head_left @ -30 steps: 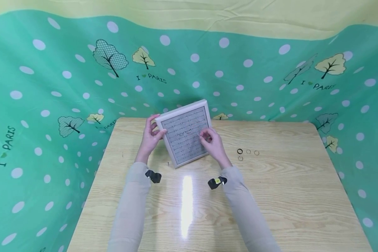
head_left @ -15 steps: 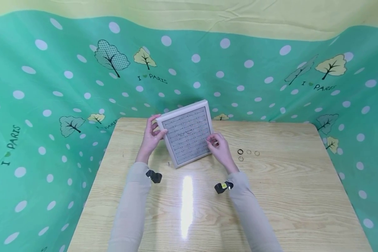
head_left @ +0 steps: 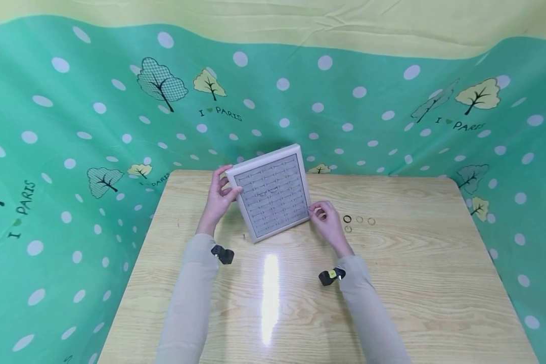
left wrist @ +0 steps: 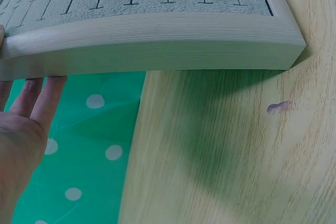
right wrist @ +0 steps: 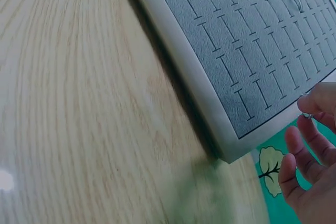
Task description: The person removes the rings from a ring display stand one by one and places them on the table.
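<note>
A ring display tray [head_left: 263, 160] with a pale frame and slotted grey foam stands tilted near the table's back edge. My left hand [head_left: 216, 202] grips its upper left corner, thumb on the front and fingers behind. Two rings sit in the foam slots, the nearer one [right wrist: 297, 2] upright in the right wrist view. Beside the tray's lower right edge is my right hand [head_left: 327, 222]. Between its thumb and forefinger it pinches a small silver ring [right wrist: 307, 115], partly covered by the fingertips.
To the right on the wooden table [head_left: 414, 273] lie a black ring [head_left: 347, 219] and several thin light rings, one of them [head_left: 371, 221] farthest right. A tiny object [head_left: 243, 236] lies left of the tray's bottom corner. A green dotted cloth [head_left: 282, 101] hangs behind.
My right hand has moved from over the tray's foam down and right to its lower right edge. The left hand and the tray have stayed in place.
</note>
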Available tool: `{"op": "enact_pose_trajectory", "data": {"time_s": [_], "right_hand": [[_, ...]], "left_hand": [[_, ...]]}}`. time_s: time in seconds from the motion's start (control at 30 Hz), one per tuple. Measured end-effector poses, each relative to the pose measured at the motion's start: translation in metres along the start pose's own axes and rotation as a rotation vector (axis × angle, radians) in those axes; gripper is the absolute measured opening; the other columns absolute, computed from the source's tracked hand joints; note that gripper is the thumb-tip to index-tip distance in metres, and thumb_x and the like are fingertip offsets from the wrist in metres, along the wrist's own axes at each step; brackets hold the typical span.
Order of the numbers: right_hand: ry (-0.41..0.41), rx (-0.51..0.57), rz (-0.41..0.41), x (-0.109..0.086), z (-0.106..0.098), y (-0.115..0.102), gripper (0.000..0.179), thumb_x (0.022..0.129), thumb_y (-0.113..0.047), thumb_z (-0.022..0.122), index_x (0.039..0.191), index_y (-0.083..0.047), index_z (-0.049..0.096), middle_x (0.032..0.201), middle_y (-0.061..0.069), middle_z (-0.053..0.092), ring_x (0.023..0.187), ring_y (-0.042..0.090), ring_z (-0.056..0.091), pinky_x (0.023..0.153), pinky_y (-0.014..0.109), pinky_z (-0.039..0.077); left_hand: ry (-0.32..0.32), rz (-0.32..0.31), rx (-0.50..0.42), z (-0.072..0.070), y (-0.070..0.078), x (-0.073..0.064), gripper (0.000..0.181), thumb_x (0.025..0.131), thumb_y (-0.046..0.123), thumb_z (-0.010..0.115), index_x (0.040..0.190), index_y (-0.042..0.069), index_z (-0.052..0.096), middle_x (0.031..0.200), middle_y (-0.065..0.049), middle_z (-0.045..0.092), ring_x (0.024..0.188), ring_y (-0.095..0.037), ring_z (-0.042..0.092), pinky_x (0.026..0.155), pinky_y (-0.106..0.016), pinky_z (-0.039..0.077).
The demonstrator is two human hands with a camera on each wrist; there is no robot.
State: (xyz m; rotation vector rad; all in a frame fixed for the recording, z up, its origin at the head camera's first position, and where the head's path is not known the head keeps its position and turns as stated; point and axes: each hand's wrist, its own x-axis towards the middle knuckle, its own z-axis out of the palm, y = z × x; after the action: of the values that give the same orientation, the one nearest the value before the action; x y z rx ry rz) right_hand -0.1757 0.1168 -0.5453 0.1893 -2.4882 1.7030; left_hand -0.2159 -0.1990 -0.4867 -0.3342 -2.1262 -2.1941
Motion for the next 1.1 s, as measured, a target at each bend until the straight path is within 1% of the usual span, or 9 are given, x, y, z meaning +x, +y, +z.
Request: {"op": "enact_pose_trajectory", "data": {"time_s": [0.07,0.23,0.43,0.6,0.87,1.1], "right_hand": [[0.001,0.001,0.008,-0.002,-0.002,0.003,0.010,0.086,0.005,0.064,0.096,0.003,0.063,0.104,0.016,0.057,0.086,0.027,0.055,0.070,0.025,0.046],[0.015,0.027,0.027,-0.007,-0.008,0.010,0.008,0.088,0.005,0.063,0.096,0.005,0.063,0.105,0.019,0.055,0.086,0.029,0.055,0.071,0.028,0.045],[0.033,-0.004,0.077,-0.016,-0.017,0.019,0.009,0.088,0.003,0.063,0.097,0.002,0.063,0.104,0.014,0.055,0.086,0.023,0.054,0.071,0.024,0.045],[0.047,-0.014,0.112,-0.024,-0.025,0.025,0.009,0.089,0.002,0.063,0.098,0.001,0.063,0.107,0.013,0.055,0.088,0.023,0.053,0.072,0.023,0.046],[0.088,-0.026,0.129,-0.032,-0.038,0.035,0.009,0.090,0.002,0.063,0.099,0.002,0.063,0.107,0.014,0.054,0.087,0.021,0.052,0.070,0.016,0.044],[0.115,-0.052,0.131,-0.041,-0.056,0.043,0.010,0.088,0.003,0.064,0.098,0.004,0.063,0.106,0.016,0.055,0.084,0.019,0.053,0.067,0.014,0.044]], "left_hand": [[0.000,-0.004,0.001,0.000,0.001,0.000,0.063,0.091,-0.008,0.060,0.143,0.012,0.033,0.120,-0.020,0.053,0.088,-0.022,0.065,0.072,-0.034,0.060],[-0.002,-0.007,0.001,0.001,0.001,0.000,0.063,0.090,-0.009,0.060,0.143,0.014,0.034,0.121,-0.021,0.053,0.087,-0.020,0.066,0.072,-0.034,0.060],[-0.004,0.002,0.003,0.000,0.000,0.001,0.063,0.091,-0.007,0.060,0.143,0.014,0.033,0.119,-0.017,0.054,0.087,-0.020,0.066,0.071,-0.033,0.060],[-0.003,0.005,0.000,0.000,0.000,0.000,0.063,0.090,-0.008,0.060,0.143,0.013,0.033,0.118,-0.016,0.054,0.087,-0.021,0.066,0.071,-0.032,0.060],[-0.004,0.007,-0.005,0.001,0.000,0.000,0.063,0.090,-0.009,0.060,0.142,0.013,0.034,0.117,-0.015,0.055,0.087,-0.022,0.066,0.070,-0.032,0.060],[-0.001,-0.004,-0.023,0.001,0.000,0.001,0.064,0.089,-0.010,0.060,0.143,0.013,0.033,0.119,-0.017,0.054,0.087,-0.021,0.066,0.071,-0.033,0.060]]}}
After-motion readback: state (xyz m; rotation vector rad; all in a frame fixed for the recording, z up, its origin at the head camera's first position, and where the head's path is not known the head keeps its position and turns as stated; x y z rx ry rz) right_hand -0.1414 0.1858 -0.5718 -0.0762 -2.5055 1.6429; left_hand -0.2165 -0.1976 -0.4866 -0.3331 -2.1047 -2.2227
